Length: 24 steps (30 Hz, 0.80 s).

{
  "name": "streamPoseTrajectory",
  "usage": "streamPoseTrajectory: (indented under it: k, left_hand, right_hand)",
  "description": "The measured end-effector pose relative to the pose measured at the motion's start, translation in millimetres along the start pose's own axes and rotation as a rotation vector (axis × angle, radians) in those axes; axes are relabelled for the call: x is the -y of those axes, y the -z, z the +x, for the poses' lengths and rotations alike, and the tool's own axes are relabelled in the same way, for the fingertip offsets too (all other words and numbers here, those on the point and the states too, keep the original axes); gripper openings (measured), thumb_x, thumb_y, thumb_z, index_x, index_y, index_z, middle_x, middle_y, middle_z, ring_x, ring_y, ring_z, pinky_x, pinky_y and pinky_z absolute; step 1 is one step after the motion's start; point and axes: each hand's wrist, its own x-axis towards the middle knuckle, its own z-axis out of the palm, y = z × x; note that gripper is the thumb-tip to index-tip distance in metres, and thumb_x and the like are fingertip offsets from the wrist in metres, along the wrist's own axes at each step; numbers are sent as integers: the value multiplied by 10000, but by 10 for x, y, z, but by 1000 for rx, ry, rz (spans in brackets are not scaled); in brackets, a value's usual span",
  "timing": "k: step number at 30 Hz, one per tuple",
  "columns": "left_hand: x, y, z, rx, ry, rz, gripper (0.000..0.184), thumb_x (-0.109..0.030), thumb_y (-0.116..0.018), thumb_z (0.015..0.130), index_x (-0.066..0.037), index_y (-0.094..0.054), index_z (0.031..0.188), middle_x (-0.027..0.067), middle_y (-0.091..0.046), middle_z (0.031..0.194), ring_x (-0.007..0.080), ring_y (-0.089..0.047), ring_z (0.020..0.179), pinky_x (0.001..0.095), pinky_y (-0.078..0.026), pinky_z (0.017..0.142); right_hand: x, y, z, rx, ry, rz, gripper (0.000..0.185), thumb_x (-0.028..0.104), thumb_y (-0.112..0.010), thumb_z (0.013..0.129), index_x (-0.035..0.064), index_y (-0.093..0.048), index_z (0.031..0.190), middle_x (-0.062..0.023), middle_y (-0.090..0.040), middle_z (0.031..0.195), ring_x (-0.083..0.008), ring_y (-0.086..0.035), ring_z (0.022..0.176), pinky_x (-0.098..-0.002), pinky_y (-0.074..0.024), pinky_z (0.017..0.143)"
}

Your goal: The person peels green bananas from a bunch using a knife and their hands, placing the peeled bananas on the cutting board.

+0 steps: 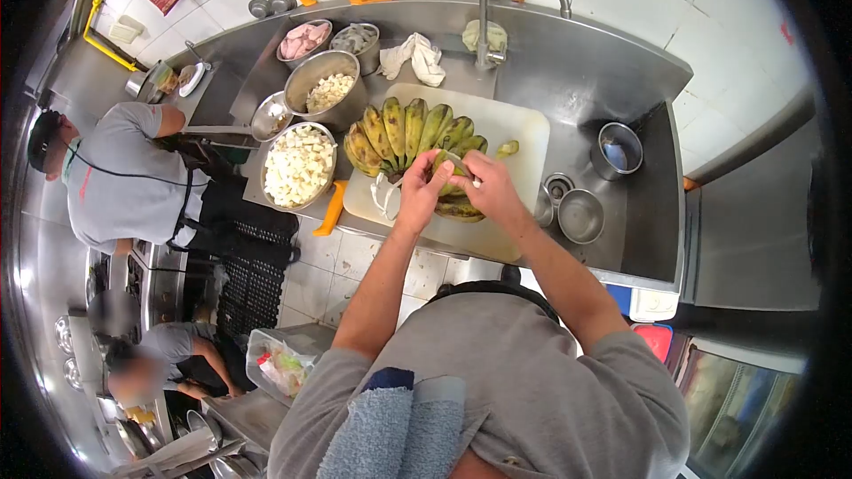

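Note:
A bunch of green-yellow plantains (414, 129) with dark blotches lies on a white cutting board (532, 137). In front of it, my left hand (424, 193) and my right hand (488, 188) close around one plantain (453, 164) from both sides. My fingers cover much of it, so whether it is still joined to the bunch cannot be told. A small piece of plantain (508, 149) rests right of the bunch. Beside my left hand is a white looped object (383, 197). An orange handle (331, 208) sticks out past the board's left edge.
A bowl of white diced pieces (300, 167) and a pot (327, 80) stand left of the board. The faucet (484, 27) rises behind it. Metal bowls (581, 215) sit in the sink at right. Two people work at left, one nearby in a grey shirt (133, 168).

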Motion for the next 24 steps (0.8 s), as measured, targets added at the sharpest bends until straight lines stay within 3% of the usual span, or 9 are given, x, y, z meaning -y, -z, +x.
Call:
streamPoseTrajectory:
  k: [7, 11, 15, 19, 24]
  left_hand:
    - [-7, 11, 46, 4, -23, 88, 287, -205, -721, 910, -15, -589, 1081, -18, -588, 953, 67, -499, 837, 234, -428, 740]
    - [141, -46, 45, -155, -81, 184, 239, -187, -740, 845, -23, -621, 973, -26, -563, 791, 77, -477, 717, 251, -426, 645]
    - [124, -151, -45, -247, -234, 305, 292, -170, -731, 846, 2, -625, 1056, 33, -627, 833, 96, -549, 750, 267, -477, 680]
    - [63, -183, -139, -302, -305, 426, 277, -110, -669, 896, -22, -623, 1155, -4, -625, 866, 63, -469, 703, 242, -425, 619]
    - [-87, -186, -183, -178, -244, 436, 270, -128, -626, 926, -22, -623, 1174, 14, -636, 876, 81, -506, 740, 245, -443, 658]
  right_hand:
    - [-60, -44, -54, -55, -49, 89, 265, 79, -775, 769, -25, -554, 874, -116, -516, 820, -264, -514, 714, -364, -405, 628]
    - [-155, -186, -131, -95, -114, 228, 278, 45, -786, 742, -24, -546, 865, -73, -501, 859, -192, -507, 765, -332, -406, 666]
    - [-27, -169, -183, -77, -158, 301, 262, 7, -775, 736, -29, -553, 871, -64, -495, 849, -162, -478, 757, -292, -406, 690]
    - [-4, -189, -155, -54, -47, 232, 214, -33, -750, 748, -39, -567, 859, -64, -496, 845, -168, -469, 738, -282, -394, 673]
    - [-1, -100, -139, 3, -2, 200, 233, -33, -762, 743, -47, -564, 866, -62, -493, 841, -169, -459, 726, -283, -388, 648]
